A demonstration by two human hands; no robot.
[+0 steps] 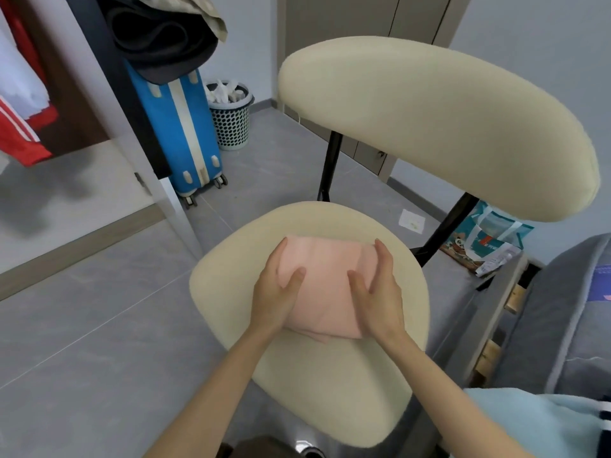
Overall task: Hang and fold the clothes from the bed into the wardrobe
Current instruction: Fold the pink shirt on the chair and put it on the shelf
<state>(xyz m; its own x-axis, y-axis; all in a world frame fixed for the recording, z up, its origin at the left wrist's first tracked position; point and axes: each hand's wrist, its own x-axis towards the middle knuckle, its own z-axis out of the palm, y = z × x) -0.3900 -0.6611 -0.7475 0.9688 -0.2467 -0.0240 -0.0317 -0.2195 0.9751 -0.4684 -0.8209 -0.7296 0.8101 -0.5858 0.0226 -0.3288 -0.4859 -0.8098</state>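
Pink folded cloth (320, 285) sits mid chair seat (330, 391). It looks soft, light and floppy, and would likely unfold if lifted by one edge, so scoop it from both sides, at 9 and 3 o'clock. Left hand (276, 295) and right hand (377, 295) flank it, fingers straight, pressing the sides, thumbs flat on top, no pinch. Wardrobe (76, 104) at 10 o'clock, bed (568, 309) at 4.

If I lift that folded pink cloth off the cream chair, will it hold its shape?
Probably not: the folded pink cloth looks thin, with loose layers at its near edge, so it may sag or unfold. Likely light. The textured cream chair seat should resist sliding.
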